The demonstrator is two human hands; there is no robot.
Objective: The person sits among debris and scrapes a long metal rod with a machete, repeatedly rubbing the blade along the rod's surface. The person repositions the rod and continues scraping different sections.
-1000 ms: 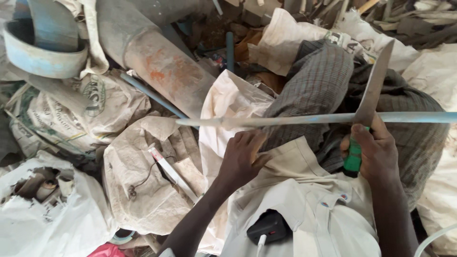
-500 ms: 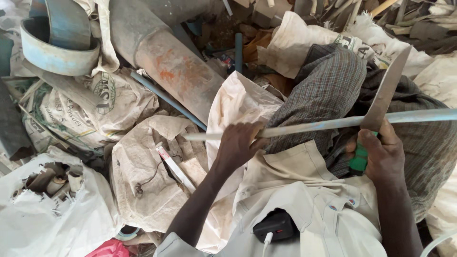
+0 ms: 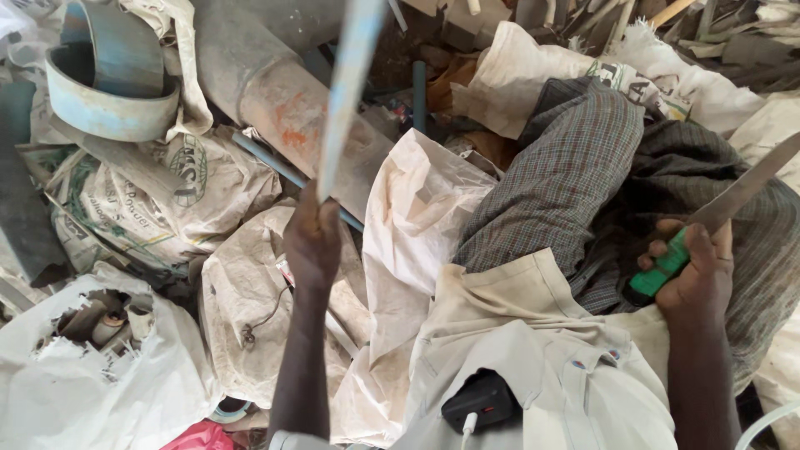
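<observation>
My left hand (image 3: 312, 242) is closed around a long pale plastic strip (image 3: 348, 92), which it holds upright so that it reaches the top of the view. My right hand (image 3: 693, 268) grips the green handle (image 3: 660, 272) of a big knife; its grey blade (image 3: 742, 190) slants up to the right edge. Strip and blade are well apart. Under both hands lie my checked cloth-covered lap (image 3: 575, 167) and pale shirt (image 3: 542, 358). A black device (image 3: 482, 400) with a white cable sits in the shirt pocket.
Dirty white woven sacks (image 3: 250, 283) lie all around. A wide grey pipe (image 3: 275, 92) with orange stains lies at the top centre, and a cut blue-grey pipe ring (image 3: 108, 83) at the top left. A torn sack (image 3: 100, 367) at the bottom left holds several short pipe pieces.
My left hand has swung the strip from lying level across my lap to standing upright, clear of the knife. My right hand with the knife has dropped lower and to the right.
</observation>
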